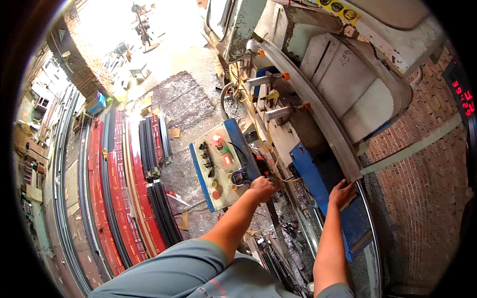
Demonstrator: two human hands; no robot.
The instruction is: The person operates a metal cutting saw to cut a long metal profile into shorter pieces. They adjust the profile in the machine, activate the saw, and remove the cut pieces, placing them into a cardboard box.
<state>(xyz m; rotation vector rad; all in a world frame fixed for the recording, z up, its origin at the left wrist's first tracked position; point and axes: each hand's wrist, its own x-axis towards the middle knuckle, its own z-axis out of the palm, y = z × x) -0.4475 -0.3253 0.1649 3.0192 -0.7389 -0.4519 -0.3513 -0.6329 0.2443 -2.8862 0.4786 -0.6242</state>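
A light control panel [223, 164] with buttons, switches and a small round gauge [240, 177] lies ahead of me. My left hand [263, 189] is closed at its near right corner; whatever it grips is hidden under the fingers. A long pale metal profile [318, 107] runs along the machine bed on the right. My right hand [342, 195] is at the near end of this profile, fingers apart, fingertips against or just below its edge. Beneath that hand is a blue metal plate [318, 171]. Clamps with orange tips [278, 77] stand beside the profile.
Bundles of red and dark profiles [119, 193] lie on the floor to the left. A large worn machine housing [343, 69] rises at the far right, before a brick wall [417, 198]. A red digital display [464, 94] is at the right edge. Cables [258, 114] hang along the machine.
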